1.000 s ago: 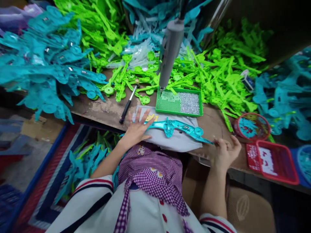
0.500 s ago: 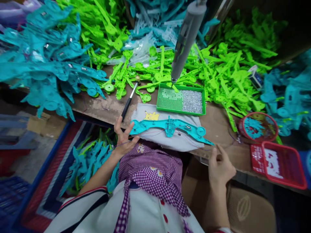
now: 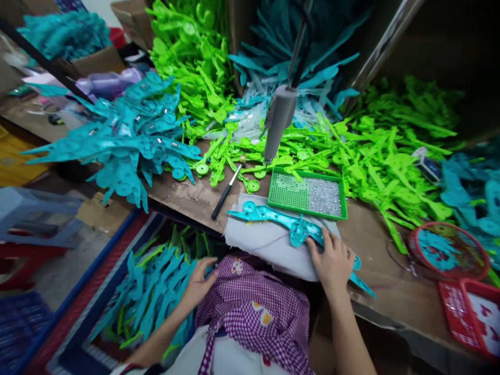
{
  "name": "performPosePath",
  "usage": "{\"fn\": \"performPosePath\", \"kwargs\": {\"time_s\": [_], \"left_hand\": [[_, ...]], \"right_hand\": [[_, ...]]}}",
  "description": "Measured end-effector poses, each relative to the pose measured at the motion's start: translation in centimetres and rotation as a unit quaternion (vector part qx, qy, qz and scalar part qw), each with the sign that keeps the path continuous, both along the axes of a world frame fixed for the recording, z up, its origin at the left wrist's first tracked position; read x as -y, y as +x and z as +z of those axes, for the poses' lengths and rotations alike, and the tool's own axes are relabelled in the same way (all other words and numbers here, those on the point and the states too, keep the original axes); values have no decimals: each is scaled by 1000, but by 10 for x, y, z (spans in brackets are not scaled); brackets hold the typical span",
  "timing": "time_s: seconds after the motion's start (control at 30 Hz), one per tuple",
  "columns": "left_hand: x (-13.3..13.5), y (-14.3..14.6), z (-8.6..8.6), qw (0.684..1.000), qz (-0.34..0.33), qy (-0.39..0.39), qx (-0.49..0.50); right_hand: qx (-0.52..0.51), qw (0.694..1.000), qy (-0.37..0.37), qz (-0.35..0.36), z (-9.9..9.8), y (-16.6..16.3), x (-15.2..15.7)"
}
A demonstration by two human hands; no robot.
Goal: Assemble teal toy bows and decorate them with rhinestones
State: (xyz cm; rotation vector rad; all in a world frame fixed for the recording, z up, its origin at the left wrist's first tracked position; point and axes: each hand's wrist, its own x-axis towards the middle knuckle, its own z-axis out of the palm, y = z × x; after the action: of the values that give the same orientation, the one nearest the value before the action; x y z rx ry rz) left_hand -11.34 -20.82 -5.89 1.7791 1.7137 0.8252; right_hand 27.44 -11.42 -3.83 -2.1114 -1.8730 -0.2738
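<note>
A long teal plastic bow-shaped part (image 3: 269,216) lies on a white cloth (image 3: 265,245) at the table's front edge. My right hand (image 3: 332,260) rests on its right half, fingers curved down over it and gripping it. The part's tip sticks out beyond my hand past the table edge. My left hand (image 3: 199,284) hangs below the table edge, fingers loose and apart, against the purple checked cloth (image 3: 253,307) and beside a bin of teal parts (image 3: 156,291). Nothing shows in that hand.
A green tray of small screws (image 3: 308,195) sits behind the cloth, under a hanging grey power screwdriver (image 3: 279,122). A black-handled tool (image 3: 226,190) lies to the left. Heaps of green parts (image 3: 371,156) and teal parts (image 3: 128,135) crowd the table. Red baskets (image 3: 464,291) stand at the right.
My right hand moved from the table edge onto the teal part, which has slid and turned. My left hand dropped from the cloth's corner to below the table. The view swung left.
</note>
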Motion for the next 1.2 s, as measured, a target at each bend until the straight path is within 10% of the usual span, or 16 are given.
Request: {"fn": "performPosePath", "kwargs": {"time_s": [0.13,0.23,0.33,0.43,0.53,0.63,1.0,1.2], "left_hand": [[-25,-12,75,966,-212,-129,77],[-101,-33,114,995,-20,87,33],[-186,-43,114,930,259,259,7],[-227,-20,99,974,50,218,-49],[-215,15,84,961,-197,162,-111],[-186,28,69,923,-307,120,-198],[-172,11,65,906,-252,263,-215],[-88,12,85,972,-220,20,-85]], "right_hand": [[29,999,13,20,-5,1,-2],[35,999,19,28,-8,1,-4],[41,999,15,31,-7,1,-4],[55,998,10,32,-4,0,-2],[67,997,11,32,-3,-1,-2],[69,997,8,23,-2,-2,-2],[91,996,2,2,-4,-4,-3],[90,996,2,8,-4,-6,-3]]}}
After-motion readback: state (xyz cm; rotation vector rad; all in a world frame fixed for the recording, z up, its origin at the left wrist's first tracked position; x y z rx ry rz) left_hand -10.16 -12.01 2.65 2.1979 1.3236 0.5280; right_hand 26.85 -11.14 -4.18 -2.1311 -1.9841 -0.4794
